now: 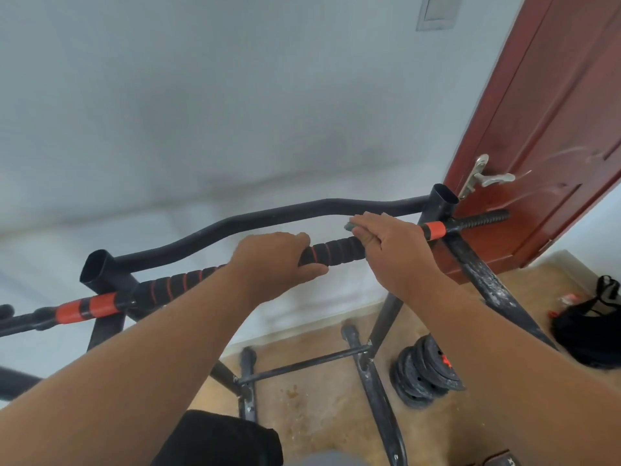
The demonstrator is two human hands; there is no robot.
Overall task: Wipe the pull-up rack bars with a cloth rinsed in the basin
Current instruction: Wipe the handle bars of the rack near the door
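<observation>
1. The left hand point(275, 255) is curled around the padded bar point(331, 251) of the pull-up rack, thumb underneath, grasping the black foam with red rings
2. The right hand point(391, 243) wraps the same bar just beside it, toward 3 o'clock, pressing a greyish cloth point(353, 227) against the foam; only a small edge of the cloth shows at the fingertips
3. An orange band point(434, 230) sits on the bar right of that hand, next to the upright tube point(443, 200)
4. A curved black bar point(268, 218) runs behind, toward 12 o'clock
5. Weight plates point(425, 371) lie stacked on the floor at 5 o'clock; a red door point(544, 129) stands at 2 o'clock
</observation>
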